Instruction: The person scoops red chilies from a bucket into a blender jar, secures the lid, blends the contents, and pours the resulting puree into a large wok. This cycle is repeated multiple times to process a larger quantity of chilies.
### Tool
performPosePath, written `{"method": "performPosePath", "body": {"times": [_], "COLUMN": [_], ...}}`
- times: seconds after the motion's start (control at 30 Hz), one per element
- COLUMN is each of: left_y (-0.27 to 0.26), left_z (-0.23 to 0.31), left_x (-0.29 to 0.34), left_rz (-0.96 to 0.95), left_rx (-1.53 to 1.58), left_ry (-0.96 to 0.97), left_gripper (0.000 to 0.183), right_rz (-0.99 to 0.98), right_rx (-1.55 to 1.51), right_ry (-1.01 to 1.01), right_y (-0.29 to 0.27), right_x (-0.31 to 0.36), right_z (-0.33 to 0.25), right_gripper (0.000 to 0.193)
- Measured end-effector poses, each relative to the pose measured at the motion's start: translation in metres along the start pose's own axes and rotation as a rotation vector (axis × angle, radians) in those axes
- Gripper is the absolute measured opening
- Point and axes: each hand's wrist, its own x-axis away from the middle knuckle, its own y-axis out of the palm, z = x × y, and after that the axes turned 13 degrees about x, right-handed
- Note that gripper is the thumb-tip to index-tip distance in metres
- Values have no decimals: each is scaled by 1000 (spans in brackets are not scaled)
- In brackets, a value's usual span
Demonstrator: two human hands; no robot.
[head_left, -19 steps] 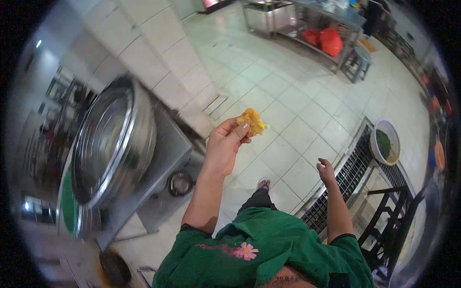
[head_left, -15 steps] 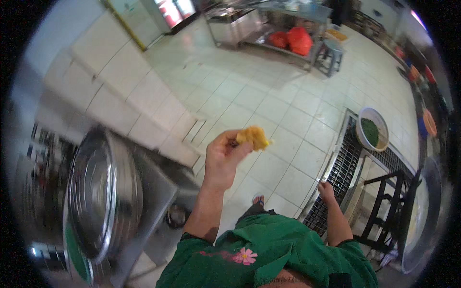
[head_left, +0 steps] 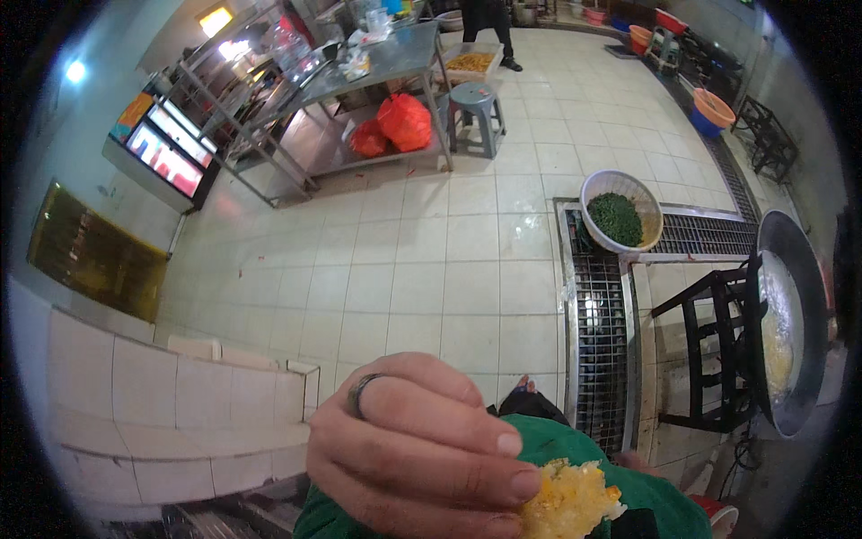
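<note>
Close to the camera, my left hand (head_left: 413, 440), with a dark ring on one finger, is closed on a rough yellow piece of fried food (head_left: 571, 503), which looks like a fritter. Its crumbly edge sticks out past my fingertips, in front of my green top (head_left: 539, 438). Only a small, blurred part of my right hand (head_left: 639, 462) shows low beside the top. Its fingers cannot be made out.
A large wok (head_left: 813, 296) with pale liquid stands at right by a black metal stand (head_left: 709, 350). A basket of chopped greens (head_left: 663, 216) sits at the floor grating (head_left: 600, 314). Farther off are a grey stool (head_left: 476, 112), a steel table (head_left: 395, 58), red bags (head_left: 404, 121) and another person (head_left: 489, 22).
My left hand has come much nearer the camera with the fried piece. The view has turned left and up, bringing the steel table and fridge further in. My right hand is now mostly out of sight.
</note>
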Motion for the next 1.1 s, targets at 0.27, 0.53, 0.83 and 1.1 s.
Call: {"method": "performPosePath", "body": {"times": [0.27, 0.53, 0.83, 1.1], "left_y": [-87, -239, -315, -328], "left_z": [-142, -321, -614, -856], "left_x": [-6, -15, -8, 52], "left_rz": [22, -12, 10, -46], "left_rx": [-144, -36, 335, -182], "left_ry": [-18, 29, -70, -877], "left_gripper": [17, 22, 14, 23], "right_rz": [794, 458, -132, 89], "right_rx": [-689, -840, -280, -404], "right_ry": [-156, 281, 153, 270], "right_y": [-498, -552, -367, -646], "right_x": [-173, -252, -162, -381], "right_z": [-92, -3, 31, 153], "right_gripper": [40, 33, 32, 28]}}
